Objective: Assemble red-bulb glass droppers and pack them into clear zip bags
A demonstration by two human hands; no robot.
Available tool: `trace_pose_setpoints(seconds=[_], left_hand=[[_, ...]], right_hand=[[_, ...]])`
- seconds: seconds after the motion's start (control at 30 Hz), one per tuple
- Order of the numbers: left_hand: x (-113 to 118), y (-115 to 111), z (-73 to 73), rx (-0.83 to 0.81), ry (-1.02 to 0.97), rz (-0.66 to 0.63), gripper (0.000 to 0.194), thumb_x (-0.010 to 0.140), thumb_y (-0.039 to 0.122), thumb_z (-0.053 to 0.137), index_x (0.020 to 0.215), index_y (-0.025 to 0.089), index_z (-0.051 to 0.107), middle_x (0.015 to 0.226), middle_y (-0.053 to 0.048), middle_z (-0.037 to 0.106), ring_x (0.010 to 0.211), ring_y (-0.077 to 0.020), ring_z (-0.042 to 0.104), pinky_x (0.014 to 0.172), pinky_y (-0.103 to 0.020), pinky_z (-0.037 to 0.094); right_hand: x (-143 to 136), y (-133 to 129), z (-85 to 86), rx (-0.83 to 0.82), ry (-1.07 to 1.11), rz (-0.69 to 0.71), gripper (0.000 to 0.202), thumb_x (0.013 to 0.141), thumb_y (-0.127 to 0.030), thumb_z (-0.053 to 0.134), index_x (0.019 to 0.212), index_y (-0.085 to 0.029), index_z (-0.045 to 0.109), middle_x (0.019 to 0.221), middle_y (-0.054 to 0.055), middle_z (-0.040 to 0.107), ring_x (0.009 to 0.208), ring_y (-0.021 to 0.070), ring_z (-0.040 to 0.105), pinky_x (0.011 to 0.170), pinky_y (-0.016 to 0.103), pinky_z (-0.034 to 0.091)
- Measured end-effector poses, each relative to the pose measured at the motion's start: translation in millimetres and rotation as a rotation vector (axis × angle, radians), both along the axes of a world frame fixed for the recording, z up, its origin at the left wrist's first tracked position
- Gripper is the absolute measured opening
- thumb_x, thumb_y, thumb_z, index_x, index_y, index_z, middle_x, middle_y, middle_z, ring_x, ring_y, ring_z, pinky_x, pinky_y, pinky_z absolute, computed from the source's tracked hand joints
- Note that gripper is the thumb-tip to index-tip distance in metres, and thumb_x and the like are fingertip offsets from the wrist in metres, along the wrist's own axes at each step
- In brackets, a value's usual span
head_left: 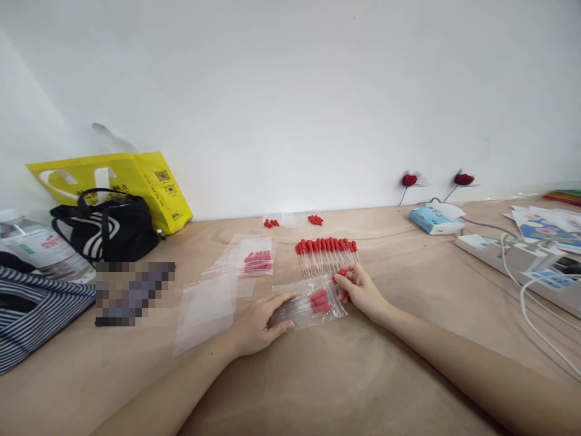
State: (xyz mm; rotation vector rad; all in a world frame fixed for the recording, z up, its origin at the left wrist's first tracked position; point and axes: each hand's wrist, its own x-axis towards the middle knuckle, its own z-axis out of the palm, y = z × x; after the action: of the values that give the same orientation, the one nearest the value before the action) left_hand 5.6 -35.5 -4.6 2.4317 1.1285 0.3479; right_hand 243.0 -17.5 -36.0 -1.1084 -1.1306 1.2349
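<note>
A clear zip bag lies on the table, with several red-bulbed droppers inside it. My left hand grips the bag's left end between thumb and fingers. At the bag's right end, my right hand pinches another dropper by its red bulb; its tube is hard to make out against the bag. Just behind the bag, a row of loose droppers lies side by side, bulbs pointing toward the wall.
Left of the bag are flat clear bags and a filled bag. More filled bags lie by the wall. A yellow bag, black bag and bottle stand left; tissues and a power strip lie right.
</note>
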Motion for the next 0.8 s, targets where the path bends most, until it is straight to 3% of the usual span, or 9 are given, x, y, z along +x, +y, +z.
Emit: trace_pose_setpoints(seconds=[0.13, 0.33, 0.6, 0.7, 0.8], left_hand=[[0, 0, -0.4, 0.007, -0.015, 0.001, 0.046, 0.081, 0.037, 0.048, 0.124, 0.022, 0.038, 0.125, -0.005, 0.048, 0.11, -0.0205, 0.047, 0.091, -0.034, 0.038], [1, 1, -0.5, -0.002, -0.018, -0.002, 0.047, 0.081, 0.037, 0.047, 0.124, 0.023, 0.038, 0.127, -0.005, 0.047, 0.112, -0.021, 0.046, 0.092, -0.035, 0.037], [0, 0, -2.2, 0.012, -0.006, 0.011, 0.047, 0.081, 0.038, 0.047, 0.124, 0.022, 0.038, 0.124, -0.006, 0.049, 0.109, -0.0206, 0.047, 0.092, -0.035, 0.038], [-1, 1, -3.0, 0.017, -0.021, 0.003, 0.045, 0.081, 0.038, 0.047, 0.124, 0.023, 0.039, 0.124, -0.006, 0.049, 0.109, -0.0203, 0.048, 0.091, -0.035, 0.038], [-1, 1, -2.7, 0.026, -0.032, 0.001, 0.044, 0.081, 0.037, 0.048, 0.122, 0.024, 0.041, 0.124, -0.006, 0.049, 0.11, -0.0207, 0.047, 0.092, -0.036, 0.038]], right_hand=[[-4, 2, -5.8, 0.006, -0.09, 0.089, 0.034, 0.062, -0.04, 0.065, 0.075, -0.02, 0.041, 0.054, -0.007, 0.053, 0.037, 0.0066, 0.047, 0.034, 0.018, 0.034], [-4, 6, -10.1, 0.041, -0.066, 0.227, 0.034, 0.063, -0.045, 0.064, 0.078, -0.017, 0.053, 0.072, 0.002, 0.064, 0.061, 0.0138, 0.06, 0.056, 0.026, 0.048], [-2, 6, -16.1, 0.047, -0.276, 0.334, 0.033, 0.069, -0.047, 0.055, 0.072, -0.016, 0.063, 0.063, 0.002, 0.063, 0.059, 0.0156, 0.058, 0.056, 0.028, 0.046], [1, 7, -12.6, 0.081, -0.315, 0.263, 0.029, 0.069, -0.043, 0.054, 0.075, -0.016, 0.064, 0.067, 0.003, 0.064, 0.061, 0.0159, 0.058, 0.057, 0.028, 0.045], [20, 21, -2.1, 0.164, -0.457, -0.001, 0.023, 0.069, -0.035, 0.053, 0.073, -0.015, 0.062, 0.07, 0.004, 0.064, 0.062, 0.0148, 0.057, 0.058, 0.026, 0.044]])
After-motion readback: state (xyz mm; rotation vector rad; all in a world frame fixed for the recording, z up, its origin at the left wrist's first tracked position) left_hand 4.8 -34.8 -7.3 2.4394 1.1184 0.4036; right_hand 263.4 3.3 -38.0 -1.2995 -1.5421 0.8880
